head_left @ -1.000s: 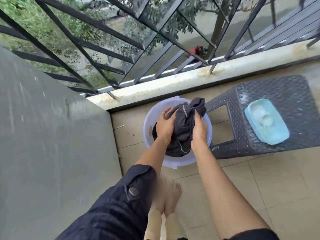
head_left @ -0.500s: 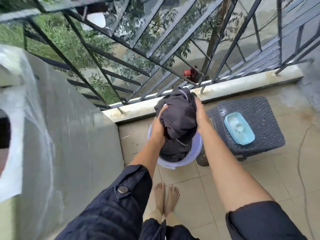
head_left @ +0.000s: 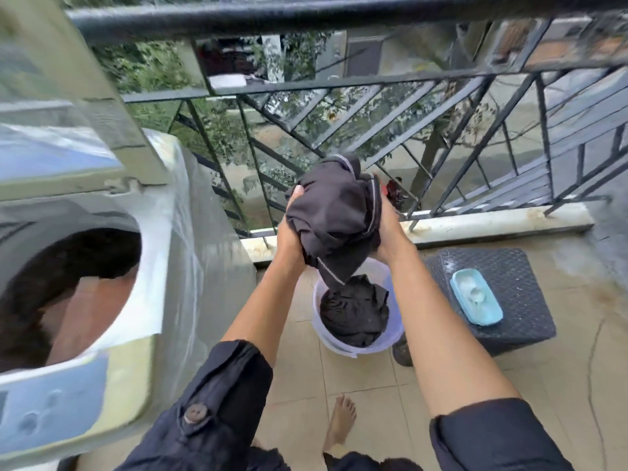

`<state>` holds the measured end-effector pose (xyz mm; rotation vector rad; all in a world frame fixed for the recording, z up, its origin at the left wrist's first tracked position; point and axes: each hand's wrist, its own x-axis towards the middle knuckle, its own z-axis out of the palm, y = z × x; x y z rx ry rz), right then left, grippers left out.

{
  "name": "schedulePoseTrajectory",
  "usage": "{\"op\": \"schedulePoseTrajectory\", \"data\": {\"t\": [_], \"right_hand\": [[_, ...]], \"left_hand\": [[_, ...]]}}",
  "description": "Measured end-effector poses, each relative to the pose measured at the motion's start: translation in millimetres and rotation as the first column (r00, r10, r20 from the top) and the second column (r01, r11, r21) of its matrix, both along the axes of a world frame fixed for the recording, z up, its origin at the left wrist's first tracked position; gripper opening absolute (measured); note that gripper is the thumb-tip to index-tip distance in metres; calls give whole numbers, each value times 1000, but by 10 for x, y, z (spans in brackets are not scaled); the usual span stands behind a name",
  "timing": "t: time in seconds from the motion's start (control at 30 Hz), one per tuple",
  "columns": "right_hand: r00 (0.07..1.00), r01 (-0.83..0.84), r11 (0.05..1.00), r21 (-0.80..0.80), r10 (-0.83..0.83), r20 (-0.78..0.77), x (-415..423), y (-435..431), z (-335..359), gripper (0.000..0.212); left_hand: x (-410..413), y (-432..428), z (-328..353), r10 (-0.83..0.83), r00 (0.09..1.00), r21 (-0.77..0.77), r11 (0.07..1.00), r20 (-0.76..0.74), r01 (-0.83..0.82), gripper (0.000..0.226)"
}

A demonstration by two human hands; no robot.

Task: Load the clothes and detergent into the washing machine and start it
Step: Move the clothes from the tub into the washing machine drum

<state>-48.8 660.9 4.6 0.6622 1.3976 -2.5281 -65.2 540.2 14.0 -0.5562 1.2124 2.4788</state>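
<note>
- While both hands clamp the dark bundle (head_left: 333, 219) — left hand (head_left: 292, 232) and right hand (head_left: 387, 232) on either side, fingers curled into the cloth — it hangs above the pale basin (head_left: 317, 321), well apart from the washing machine (head_left: 163, 232) and its open drum (head_left: 68, 283) at my left.
- Loading looks part done at best: more dark clothes (head_left: 355, 314) lie in the basin, and something reddish-brown shows inside the drum, though I cannot tell what.
- Detergent, I judge, is the white stuff in the blue dish (head_left: 475, 297) on the woven stool (head_left: 509, 273), not yet added; starting comes last.
- Beige floor tiles (head_left: 356, 385) lie underfoot, and a dark metal railing (head_left: 339, 15) stands ahead with trees beyond.
</note>
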Motion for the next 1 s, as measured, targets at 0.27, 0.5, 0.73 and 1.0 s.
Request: {"op": "schedulePoseTrajectory", "data": {"t": [0.27, 0.5, 0.73, 1.0], "right_hand": [[982, -186, 973, 137, 179, 60, -334, -1001, 239, 56], [968, -240, 968, -69, 233, -93, -616, -2271, 482, 60], [929, -368, 895, 254, 342, 144, -720, -3406, 555, 30], [901, -421, 867, 267, 364, 238, -755, -4063, 379, 36]], "left_hand": [[-281, -1274, 320, -10, 993, -328, 944, 116, 48, 39], [-455, -2629, 357, 6, 991, -316, 948, 132, 36, 41], [-707, -3979, 233, 26, 999, -466, 885, 37, -5, 47], [-525, -4626, 28, 239, 961, -587, 802, 140, -114, 55]]}}
